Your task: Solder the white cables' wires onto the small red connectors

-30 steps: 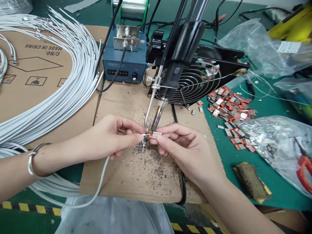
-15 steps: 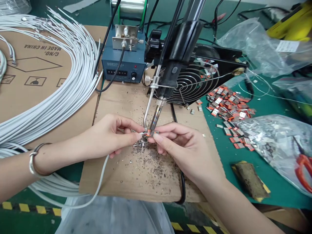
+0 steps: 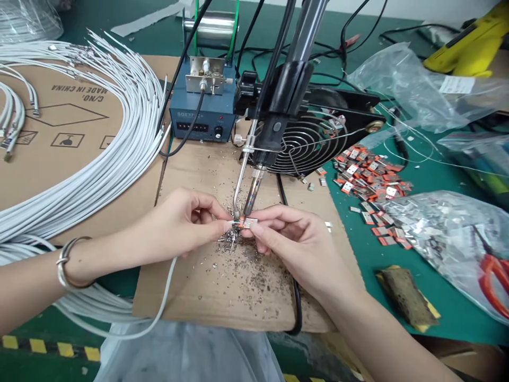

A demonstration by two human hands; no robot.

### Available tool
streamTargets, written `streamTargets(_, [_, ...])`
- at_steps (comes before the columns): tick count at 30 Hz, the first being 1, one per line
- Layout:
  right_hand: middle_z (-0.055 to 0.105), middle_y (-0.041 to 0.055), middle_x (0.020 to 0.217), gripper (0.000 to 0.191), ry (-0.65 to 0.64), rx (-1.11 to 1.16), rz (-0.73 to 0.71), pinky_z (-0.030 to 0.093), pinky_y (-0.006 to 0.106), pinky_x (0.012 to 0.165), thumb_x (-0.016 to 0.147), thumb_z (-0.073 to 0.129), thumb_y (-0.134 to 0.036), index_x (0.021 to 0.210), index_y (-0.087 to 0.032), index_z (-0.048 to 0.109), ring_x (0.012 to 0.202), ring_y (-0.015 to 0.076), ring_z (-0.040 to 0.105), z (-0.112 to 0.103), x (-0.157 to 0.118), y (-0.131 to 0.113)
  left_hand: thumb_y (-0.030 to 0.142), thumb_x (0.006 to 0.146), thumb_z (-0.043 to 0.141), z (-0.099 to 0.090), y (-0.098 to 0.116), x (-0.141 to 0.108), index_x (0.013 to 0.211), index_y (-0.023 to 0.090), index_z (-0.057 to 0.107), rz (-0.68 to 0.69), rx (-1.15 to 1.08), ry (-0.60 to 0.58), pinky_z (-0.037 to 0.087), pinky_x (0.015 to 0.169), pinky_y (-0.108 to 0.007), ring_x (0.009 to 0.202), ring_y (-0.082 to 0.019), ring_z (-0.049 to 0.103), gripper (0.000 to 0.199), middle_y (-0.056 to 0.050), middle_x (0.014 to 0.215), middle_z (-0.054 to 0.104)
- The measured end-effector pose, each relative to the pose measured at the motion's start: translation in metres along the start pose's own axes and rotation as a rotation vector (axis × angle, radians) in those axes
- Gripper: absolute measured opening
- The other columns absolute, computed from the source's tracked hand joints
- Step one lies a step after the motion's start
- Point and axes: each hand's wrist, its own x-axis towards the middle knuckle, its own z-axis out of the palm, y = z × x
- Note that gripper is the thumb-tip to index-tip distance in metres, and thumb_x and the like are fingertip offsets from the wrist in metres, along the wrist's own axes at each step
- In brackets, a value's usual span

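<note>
Left hand point(image 3: 202, 223) pinches one white cable point(image 3: 168, 286) near its end; right hand point(image 3: 292, 236) pinches one metal connector point(image 3: 250, 223). Both meet at one iron tip point(image 3: 250, 200), above cardboard point(image 3: 191, 300). Tip so close — a slip could burn skin; a tremor, misalign the joint. Beyond: one spool point(image 3: 215, 29), one fan point(image 3: 300, 146); heaped connectors point(image 3: 369, 170) — too many to count.

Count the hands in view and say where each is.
2: the left hand pinching a white cable, and the right hand holding a metal connector.
</note>
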Motion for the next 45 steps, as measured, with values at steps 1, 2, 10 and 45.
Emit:
streamTargets(1, [0.069,0.0015,0.065,0.006,-0.001,0.002,0.0,0.046,0.009,0.046,0.07,0.072,-0.015,0.075,-0.018,0.07,0.048,0.0041,0.055,-0.0005,0.0005,0.0004,0.025,0.078,0.058,0.0001,-0.0002,-0.0001,0.076,0.012,0.061,0.008,0.013,0.006,0.032,0.03,-0.008,0.033,-0.001,0.04,0.013,0.006,0.047,0.046])
streamTargets(2, [0.069,0.0016,0.065,0.007,-0.003,0.005,0.002,0.046,0.01,0.046,0.069,0.072,-0.016,0.075,-0.018,0.07,0.048,0.0044,0.055,-0.001,0.001,0.0007,0.025,0.078,0.057,0.0001,-0.0004,-0.0001,0.076,0.013,0.061,0.017,0.026,0.009,0.032,0.03,-0.008,0.033,-0.001,0.04,0.013,0.006,0.048,0.047])
streamTargets(10, [0.069,0.0005,0.065,0.006,0.002,0.006,0.002,0.045,0.011,0.045,0.071,0.071,-0.017,0.077,-0.02,0.07,0.047,0.005,0.054,-0.0016,0.0013,0.0018,0.028,0.079,0.056,0.001,-0.0041,-0.0003,0.077,0.015,0.063,0.092,0.085,0.042,0.033,0.032,-0.008,0.035,-0.001,0.04,0.015,0.005,0.052,0.051])
streamTargets(45, [0.071,0.001,0.071,0.007,-0.05,0.028,-0.016,0.051,0.013,0.061,0.073,0.072,-0.02,0.08,-0.022,0.07,0.063,0.0075,0.065,-0.0045,-0.0018,0.0033,0.023,0.074,0.06,0.0056,0.0013,-0.0039,0.073,0.014,0.065,0.074,0.036,0.081,0.03,0.031,-0.009,0.033,-0.001,0.039,0.011,0.007,0.045,0.044])
